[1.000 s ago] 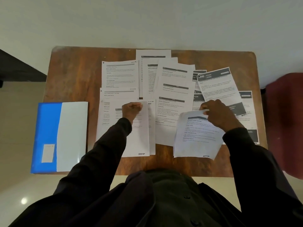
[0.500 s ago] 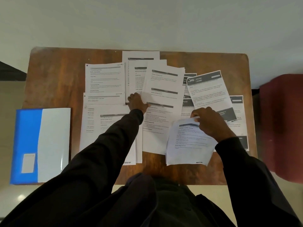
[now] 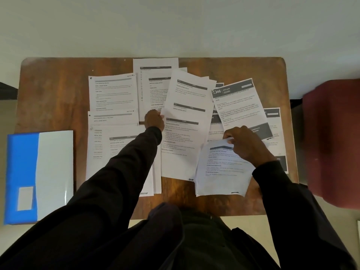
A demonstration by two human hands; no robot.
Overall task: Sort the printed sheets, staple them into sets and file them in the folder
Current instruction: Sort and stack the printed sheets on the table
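**Head view: both hands among the spread papers**

Head camera looks straight down on a wooden table (image 3: 48, 90) with the person leaning over its near edge, black sleeves (image 3: 120, 182) reaching forward.

A blue and white folder (image 3: 39, 172) lies closed and flat, well out to the left of the left hand (image 3: 154, 119), overhanging the table's near left corner. A maroon seat (image 3: 335, 137) stands off to the right of the right hand (image 3: 247, 145), beyond the table's edge.

The printed sheets (image 3: 113, 94) cover the middle of the table in overlapping rows, ahead of, beneath and between the two hands. A dark-banded sheet (image 3: 237, 106) headed "946 KITCHEN" lies tilted just ahead of the right hand, on top of others of its kind.

The right hand pinches the top edge of a loose sheet (image 3: 220, 172), fingers and thumb closed on the paper. That sheet curls and hangs back toward the person from the hand, its lower edge over the near side of the table.

The left hand is stretched further forward, knuckles up and fingers curled under, touching the left edge of a tilted middle sheet (image 3: 187, 114). Whether those fingers actually pinch that paper or only rest against it, I cannot tell from here.
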